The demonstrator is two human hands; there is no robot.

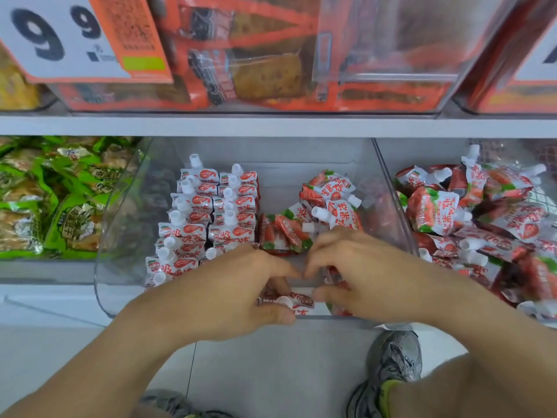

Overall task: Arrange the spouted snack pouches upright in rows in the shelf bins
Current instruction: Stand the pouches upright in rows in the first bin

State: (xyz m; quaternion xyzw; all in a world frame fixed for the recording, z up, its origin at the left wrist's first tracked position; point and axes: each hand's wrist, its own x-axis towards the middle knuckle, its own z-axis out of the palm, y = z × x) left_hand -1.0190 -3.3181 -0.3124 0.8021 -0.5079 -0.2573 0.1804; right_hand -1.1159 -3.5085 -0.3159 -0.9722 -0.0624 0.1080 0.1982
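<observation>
Head view: crinkly foil spouted pouches (pixel 208 212).

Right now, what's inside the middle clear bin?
The middle clear bin holds two upright pouch rows at left and loose pouches at right. Left hand and right hand hold a pouch, hiding the front.

Both hands (pixel 241 294) (pixel 358 279) close together (fingers curled).

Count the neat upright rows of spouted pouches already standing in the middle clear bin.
2. The left row runs front to back along the middle bin's left part; the second row stands directly right of it. Their front ends may be hidden behind the left hand.
</observation>
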